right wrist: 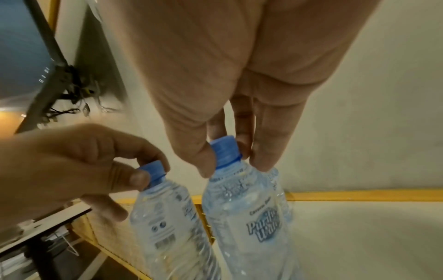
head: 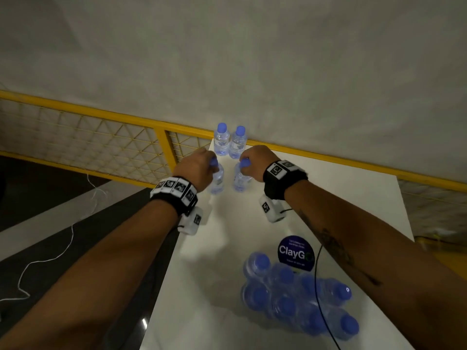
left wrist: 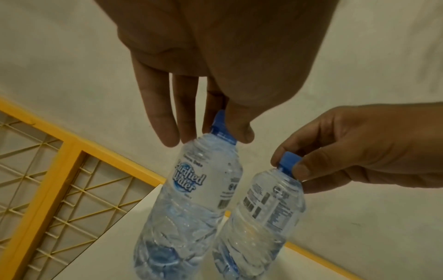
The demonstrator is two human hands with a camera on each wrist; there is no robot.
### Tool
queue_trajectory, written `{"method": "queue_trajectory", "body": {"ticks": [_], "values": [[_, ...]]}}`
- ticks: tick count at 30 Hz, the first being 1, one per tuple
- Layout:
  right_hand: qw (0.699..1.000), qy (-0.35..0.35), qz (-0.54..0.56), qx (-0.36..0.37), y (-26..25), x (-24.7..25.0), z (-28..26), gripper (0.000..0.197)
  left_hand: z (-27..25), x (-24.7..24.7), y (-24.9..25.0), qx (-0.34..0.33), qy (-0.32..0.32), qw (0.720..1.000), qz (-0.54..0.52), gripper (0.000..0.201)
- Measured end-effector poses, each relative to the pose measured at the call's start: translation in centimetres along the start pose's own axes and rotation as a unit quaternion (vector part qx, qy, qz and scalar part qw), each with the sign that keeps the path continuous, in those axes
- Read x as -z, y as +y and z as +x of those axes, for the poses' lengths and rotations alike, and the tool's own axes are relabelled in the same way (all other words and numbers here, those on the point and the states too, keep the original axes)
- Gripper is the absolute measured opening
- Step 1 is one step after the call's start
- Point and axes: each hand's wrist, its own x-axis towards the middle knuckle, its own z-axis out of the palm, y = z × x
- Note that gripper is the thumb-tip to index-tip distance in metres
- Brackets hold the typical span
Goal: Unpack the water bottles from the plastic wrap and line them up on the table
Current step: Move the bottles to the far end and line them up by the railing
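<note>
Two clear plastic water bottles with blue caps, one (head: pixel 216 181) pinched by the left hand (head: pixel 195 170), one (head: pixel 240 180) by the right hand (head: pixel 255 161), hang at the white bench (head: pixel 328 198), probably for upright placing behind the standing pair (head: pixel 230 142), while the plastic-wrapped pack (head: pixel 298 294) lies near.

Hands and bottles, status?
Left hand and right hand each pinch a bottle cap. Two bottles stand behind. Wrapped pack waits. Nothing blocking.

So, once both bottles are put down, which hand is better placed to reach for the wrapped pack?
Probably the right hand: the wrapped pack lies on the table near the right forearm; the left hand, also holding a bottle, is at the table's left edge.
</note>
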Motion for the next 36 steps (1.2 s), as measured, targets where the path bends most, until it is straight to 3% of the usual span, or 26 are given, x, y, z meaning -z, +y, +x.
{"method": "queue_trajectory", "body": {"ticks": [6,11,16,29,33,36], "values": [[0.997,0.035,0.046,-0.045,1.5,-2.6,6.1,0.013,7.9,-2.9,-1.9,0.034,-0.036,0.999,0.012,0.018],[0.991,0.043,0.100,-0.074,2.5,-4.2,9.3,0.009,11.7,-5.0,-4.1,0.031,-0.036,0.999,0.006,0.023],[0.996,0.058,0.033,-0.068,2.5,-4.1,11.5,0.035,13.6,-5.9,-4.4,0.022,-0.034,0.999,0.001,0.022],[0.991,0.075,0.056,-0.096,1.8,-4.7,12.2,0.039,13.9,-6.1,-3.3,0.045,-0.042,0.997,-0.049,0.035],[0.992,0.064,0.068,-0.089,1.8,-4.9,11.8,0.039,12.7,-5.8,-3.2,0.069,-0.034,0.994,-0.075,0.060],[0.992,0.080,0.070,-0.071,2.0,-4.7,10.3,0.042,10.3,-5.2,-2.8,0.054,0.020,0.995,-0.079,0.067]]}}
